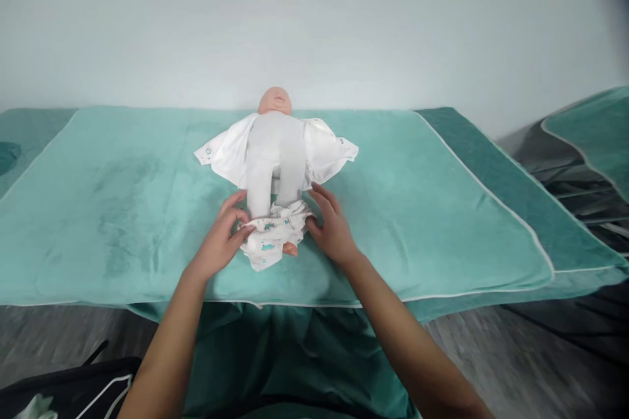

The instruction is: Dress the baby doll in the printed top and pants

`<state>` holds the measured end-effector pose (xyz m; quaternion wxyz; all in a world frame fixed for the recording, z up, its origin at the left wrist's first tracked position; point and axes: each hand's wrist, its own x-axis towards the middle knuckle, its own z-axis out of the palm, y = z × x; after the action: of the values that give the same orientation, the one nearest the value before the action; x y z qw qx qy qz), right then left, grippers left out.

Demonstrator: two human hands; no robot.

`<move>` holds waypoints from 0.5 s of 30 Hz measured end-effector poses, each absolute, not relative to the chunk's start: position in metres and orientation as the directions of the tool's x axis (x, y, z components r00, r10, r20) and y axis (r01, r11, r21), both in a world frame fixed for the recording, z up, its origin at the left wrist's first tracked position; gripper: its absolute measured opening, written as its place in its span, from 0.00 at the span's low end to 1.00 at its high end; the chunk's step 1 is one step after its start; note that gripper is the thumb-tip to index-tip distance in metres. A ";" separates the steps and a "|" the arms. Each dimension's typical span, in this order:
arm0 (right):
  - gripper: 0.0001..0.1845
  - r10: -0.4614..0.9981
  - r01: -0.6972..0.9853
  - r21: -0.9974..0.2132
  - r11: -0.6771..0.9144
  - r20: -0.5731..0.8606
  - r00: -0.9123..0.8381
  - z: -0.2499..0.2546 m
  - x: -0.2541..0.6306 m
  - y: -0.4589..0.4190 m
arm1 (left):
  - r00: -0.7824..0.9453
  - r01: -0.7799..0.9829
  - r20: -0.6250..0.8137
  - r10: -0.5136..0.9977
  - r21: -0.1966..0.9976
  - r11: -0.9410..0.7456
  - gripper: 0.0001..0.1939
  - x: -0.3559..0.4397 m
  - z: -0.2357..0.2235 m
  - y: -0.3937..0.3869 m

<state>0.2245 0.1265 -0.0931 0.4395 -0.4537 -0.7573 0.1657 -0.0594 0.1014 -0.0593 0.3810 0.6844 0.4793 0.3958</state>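
Where the doll lies: on the green bed, head at 12, legs at 6 toward me, which probably suits my reach.
Shirt: open, flaps out at 10 and 2; spread flat, I'd guess, so nothing bunches over the body.
Pants: gathered around the lower legs at 6, one foot showing.
My left hand: at 9 of the pants, fingers curved, thumb tip at the waistband; pinching or just touching, cannot tell.
My right hand: at 3, index parted from thumb, thumb against the edge; grip hidden. Opposite sides likely balance the cloth.
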 end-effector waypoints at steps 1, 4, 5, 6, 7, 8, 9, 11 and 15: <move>0.32 0.839 0.537 -0.655 0.532 0.495 -0.226 -0.090 0.223 0.132 | 0.188 0.301 0.191 0.963 0.923 -0.242 0.09 -0.056 -0.062 0.107; 0.31 0.841 0.494 -0.682 0.540 0.454 -0.293 -0.081 0.221 0.146 | 0.042 0.096 0.166 0.985 0.981 -0.169 0.11 -0.044 -0.070 0.130; 0.29 0.843 0.484 -0.690 0.538 0.449 -0.297 -0.080 0.221 0.150 | 0.006 0.039 0.149 0.989 0.988 -0.149 0.12 -0.040 -0.072 0.139; 0.27 0.847 0.481 -0.698 0.531 0.446 -0.289 -0.079 0.220 0.154 | -0.017 0.001 0.136 0.991 0.991 -0.136 0.12 -0.038 -0.074 0.147; 0.25 0.853 0.480 -0.706 0.521 0.443 -0.275 -0.078 0.219 0.158 | -0.035 -0.010 0.131 0.991 0.991 -0.131 0.12 -0.036 -0.076 0.154; 0.23 0.860 0.478 -0.715 0.510 0.442 -0.256 -0.077 0.219 0.162 | -0.060 0.010 0.134 0.989 0.991 -0.133 0.11 -0.035 -0.078 0.162; 0.21 0.866 0.472 -0.727 0.498 0.441 -0.234 -0.077 0.219 0.166 | -0.099 0.055 0.146 0.984 0.988 -0.141 0.11 -0.035 -0.079 0.169; 0.18 0.880 0.440 -0.763 0.473 0.435 -0.192 -0.075 0.219 0.177 | -0.195 0.179 0.188 0.963 0.972 -0.153 0.10 -0.036 -0.080 0.183; 0.17 0.938 0.333 -0.877 0.346 0.324 -0.120 -0.070 0.225 0.206 | -0.255 0.132 0.164 0.953 0.982 -0.133 0.12 -0.035 -0.082 0.212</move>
<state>0.2247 0.2059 -0.0705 0.4668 -0.4714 -0.6745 0.3240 -0.0354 0.2121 -0.0818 0.3606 0.4925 0.5507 0.5694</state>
